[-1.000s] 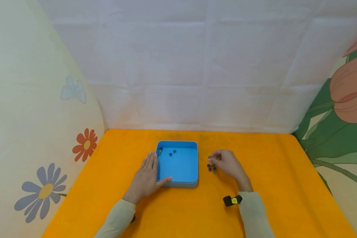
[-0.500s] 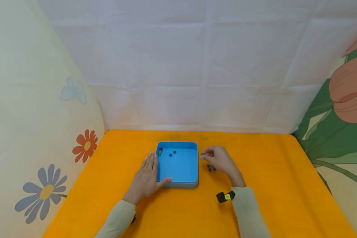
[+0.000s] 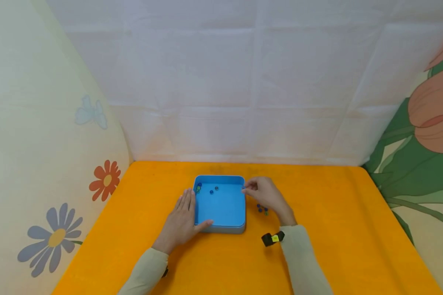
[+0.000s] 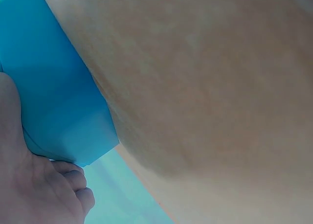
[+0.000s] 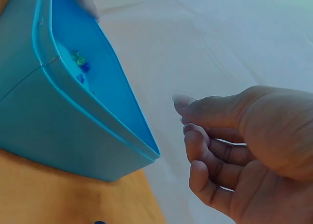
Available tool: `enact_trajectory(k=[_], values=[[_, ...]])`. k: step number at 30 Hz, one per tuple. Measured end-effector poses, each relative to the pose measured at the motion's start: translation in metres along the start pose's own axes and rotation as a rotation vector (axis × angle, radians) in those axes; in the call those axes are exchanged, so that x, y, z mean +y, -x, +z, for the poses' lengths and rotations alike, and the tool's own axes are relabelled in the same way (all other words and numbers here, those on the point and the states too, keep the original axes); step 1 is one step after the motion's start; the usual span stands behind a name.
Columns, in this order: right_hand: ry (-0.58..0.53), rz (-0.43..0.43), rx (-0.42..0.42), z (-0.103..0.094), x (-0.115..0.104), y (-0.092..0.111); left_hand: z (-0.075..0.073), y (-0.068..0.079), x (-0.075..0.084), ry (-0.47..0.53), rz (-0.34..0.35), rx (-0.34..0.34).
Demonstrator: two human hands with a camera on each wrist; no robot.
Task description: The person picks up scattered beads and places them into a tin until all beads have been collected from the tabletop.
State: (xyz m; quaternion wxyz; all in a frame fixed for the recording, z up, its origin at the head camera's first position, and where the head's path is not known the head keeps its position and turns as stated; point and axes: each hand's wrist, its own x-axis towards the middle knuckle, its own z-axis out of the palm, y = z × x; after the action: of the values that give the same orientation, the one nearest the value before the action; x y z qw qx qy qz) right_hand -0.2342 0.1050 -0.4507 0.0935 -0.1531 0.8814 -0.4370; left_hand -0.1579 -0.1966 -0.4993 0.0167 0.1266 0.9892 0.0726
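A square blue box (image 3: 227, 229) stands on the orange table, with several small glass marbles (image 3: 211, 192) inside towards its back left. My left hand (image 3: 180, 223) lies along its left side, fingers straight, thumb resting at the front rim. Just off the right rim, my right hand (image 3: 267, 194) pinches a small bluish marble (image 3: 243, 188) between thumb and fingertips. In the right wrist view those fingertips are beside the box (image 5: 73, 121), and the pinched marble is hidden. Skin fills most of the left wrist view, next to the box wall (image 4: 63, 87).
Several loose blue and green marbles (image 3: 260, 210) lie on the orange table (image 3: 336, 217) right of the box, below my right hand. A white sheet (image 3: 214, 82) hangs behind the table. Flower-patterned cloths (image 3: 55, 164) flank it on both sides.
My right hand has moved left and slightly back, carrying the pinched marble from above the loose marbles to the box's right rim. The left hand and the box stay put.
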Motion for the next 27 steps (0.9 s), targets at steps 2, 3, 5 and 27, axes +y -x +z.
enact_trajectory(k=[2, 3, 5, 27], values=[[0.001, -0.008, -0.004, 0.001, -0.001, -0.002, 0.0, 0.0, 0.0, 0.002, -0.002, -0.002], [0.005, -0.009, -0.005, 0.002, -0.001, -0.002, 0.0, 0.0, 0.0, 0.004, -0.003, -0.002], [0.007, -0.004, -0.009, 0.003, -0.002, -0.004, 0.0, 0.0, 0.0, 0.006, -0.003, -0.002], [-0.025, -0.026, -0.043, 0.013, -0.008, -0.02, -0.002, 0.0, -0.001, 0.017, -0.015, -0.028]])
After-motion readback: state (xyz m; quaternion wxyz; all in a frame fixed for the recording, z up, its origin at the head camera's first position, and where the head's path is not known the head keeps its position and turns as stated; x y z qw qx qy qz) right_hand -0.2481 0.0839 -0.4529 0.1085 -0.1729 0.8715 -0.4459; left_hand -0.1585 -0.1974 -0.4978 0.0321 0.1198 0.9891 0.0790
